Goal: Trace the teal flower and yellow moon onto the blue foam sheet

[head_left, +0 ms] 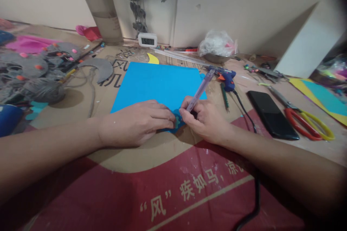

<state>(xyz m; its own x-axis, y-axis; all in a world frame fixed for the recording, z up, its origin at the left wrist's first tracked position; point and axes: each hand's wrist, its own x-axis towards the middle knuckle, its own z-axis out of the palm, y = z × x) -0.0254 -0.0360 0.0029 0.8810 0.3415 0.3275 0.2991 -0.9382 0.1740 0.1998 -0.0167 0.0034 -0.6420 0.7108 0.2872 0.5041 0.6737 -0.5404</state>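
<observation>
A bright blue sheet (159,83) lies flat on brown and red cardboard (168,187) in the middle of the view. My left hand (135,122) rests palm down on the sheet's near edge, its fingertips pressing a small teal cut-out shape (177,121) against the sheet. My right hand (203,119) grips a clear purple pen (199,90), its tip down at the edge of that shape, right beside my left fingertips.
A blue glue gun (227,77) with a black cord, a black phone (272,113) and red-and-yellow scissors (306,119) lie to the right. Grey felt pieces with pompoms (35,68) crowd the left. A small digital clock (148,39) and a bag-covered metal bowl (218,48) stand by the wall.
</observation>
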